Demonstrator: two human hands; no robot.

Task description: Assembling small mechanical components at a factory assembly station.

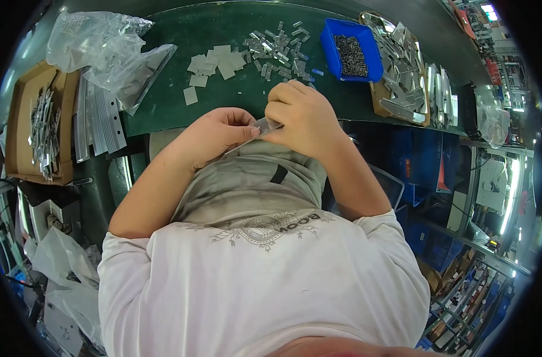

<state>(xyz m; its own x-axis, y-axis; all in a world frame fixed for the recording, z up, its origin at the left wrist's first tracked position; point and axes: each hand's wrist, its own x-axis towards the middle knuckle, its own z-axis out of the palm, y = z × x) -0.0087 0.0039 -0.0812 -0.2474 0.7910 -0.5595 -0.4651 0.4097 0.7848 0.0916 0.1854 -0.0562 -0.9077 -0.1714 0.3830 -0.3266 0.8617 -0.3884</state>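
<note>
Close to my lap, just in front of the table edge, both hands hold a small flat shiny grey piece (pixel 265 125). My left hand (pixel 226 132) pinches its left end between thumb and fingers. My right hand (pixel 299 116) is closed over its other end, with the fingers curled and the thumb below. Its full shape is hidden by the fingers. Past my hands on the green table (pixel 158 89) lie a heap of small shiny metal pieces (pixel 277 50) and a group of pale square plates (pixel 225 61).
A blue bin (pixel 375 56) holds many small dark fasteners. Boxes of metal strips stand right (pixel 422 89) and left (pixel 21 122). Clear plastic bags (pixel 98 41) lie at the far left, near long perforated metal strips (pixel 104 119). Shelving stands at the right.
</note>
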